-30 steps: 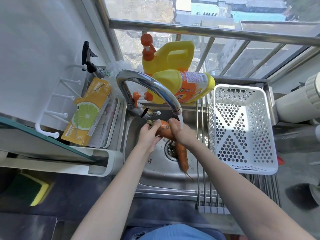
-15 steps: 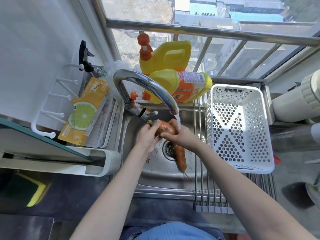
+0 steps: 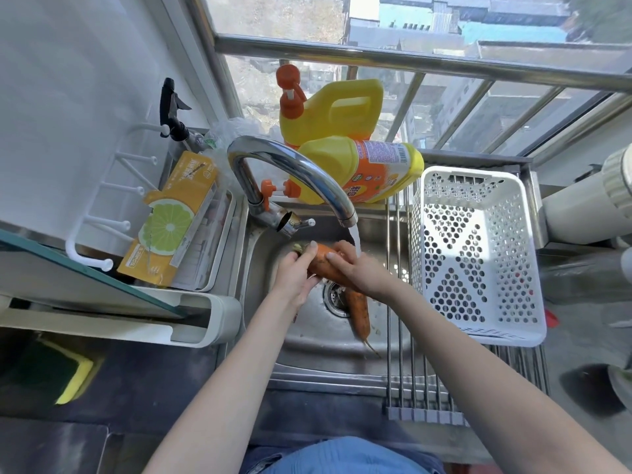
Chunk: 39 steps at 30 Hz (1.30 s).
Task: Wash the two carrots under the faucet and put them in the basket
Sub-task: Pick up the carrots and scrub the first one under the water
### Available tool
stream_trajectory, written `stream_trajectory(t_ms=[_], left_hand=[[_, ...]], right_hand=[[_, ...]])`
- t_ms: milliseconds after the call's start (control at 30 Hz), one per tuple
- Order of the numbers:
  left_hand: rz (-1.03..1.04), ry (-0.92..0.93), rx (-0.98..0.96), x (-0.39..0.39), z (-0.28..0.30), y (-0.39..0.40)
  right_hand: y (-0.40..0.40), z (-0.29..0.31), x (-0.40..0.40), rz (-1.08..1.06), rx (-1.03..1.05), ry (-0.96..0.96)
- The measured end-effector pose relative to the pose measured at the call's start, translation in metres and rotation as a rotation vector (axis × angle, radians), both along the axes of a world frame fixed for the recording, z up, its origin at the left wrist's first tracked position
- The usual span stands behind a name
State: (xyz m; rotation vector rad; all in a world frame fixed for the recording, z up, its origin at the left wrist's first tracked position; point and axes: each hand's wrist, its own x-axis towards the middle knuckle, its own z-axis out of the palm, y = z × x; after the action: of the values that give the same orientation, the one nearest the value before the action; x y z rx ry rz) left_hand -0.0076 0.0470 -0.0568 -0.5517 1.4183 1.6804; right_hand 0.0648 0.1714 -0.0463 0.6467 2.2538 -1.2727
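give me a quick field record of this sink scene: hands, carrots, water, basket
left hand: holds the stem end of the held carrot
right hand: holds the same carrot near its middle
held carrot: over the sink, beside the stream
second carrot: lies in the sink by the drain, untouched
faucet: water running
basket: white, on the rack right of the sink, no carrot in it
task state: first carrot being washed, none in the basket yet
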Motion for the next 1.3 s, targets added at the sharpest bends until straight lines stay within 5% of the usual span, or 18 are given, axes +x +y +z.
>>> stream_trajectory(t_ms=[167, 367, 533, 667, 833, 1000, 1133, 1300], left_hand=[[0.083, -0.07, 0.007, 0.0, -0.002, -0.006], [0.299, -0.234, 0.041, -0.008, -0.011, -0.008], [0.371, -0.385, 0.047, -0.008, -0.007, -0.005], [0.374, -0.423, 0.051, -0.002, -0.004, -0.008], [0.329, -0.454, 0.014, -0.004, -0.013, -0.019], [0.129, -0.435, -0.092, 0.005, -0.019, -0.03], [-0.274, -0.358, -0.119, 0.011, -0.018, -0.042], [-0.728, -0.276, 0.041, 0.002, -0.001, -0.04]], right_hand=[[0.016, 0.007, 0.002, 0.15, -0.108, -0.073], [0.022, 0.019, -0.01, 0.325, 0.512, -0.135], [0.034, 0.039, -0.008, -0.113, 0.005, 0.075], [0.029, 0.035, 0.0, -0.435, -0.157, 0.166], [0.01, 0.011, 0.008, -0.918, -0.431, 0.068], [-0.015, -0.004, -0.017, -1.435, -0.975, 0.122], [-0.019, -0.023, -0.038, -1.521, -0.87, 0.126], [-0.023, -0.022, -0.047, -1.315, -0.745, 0.039]])
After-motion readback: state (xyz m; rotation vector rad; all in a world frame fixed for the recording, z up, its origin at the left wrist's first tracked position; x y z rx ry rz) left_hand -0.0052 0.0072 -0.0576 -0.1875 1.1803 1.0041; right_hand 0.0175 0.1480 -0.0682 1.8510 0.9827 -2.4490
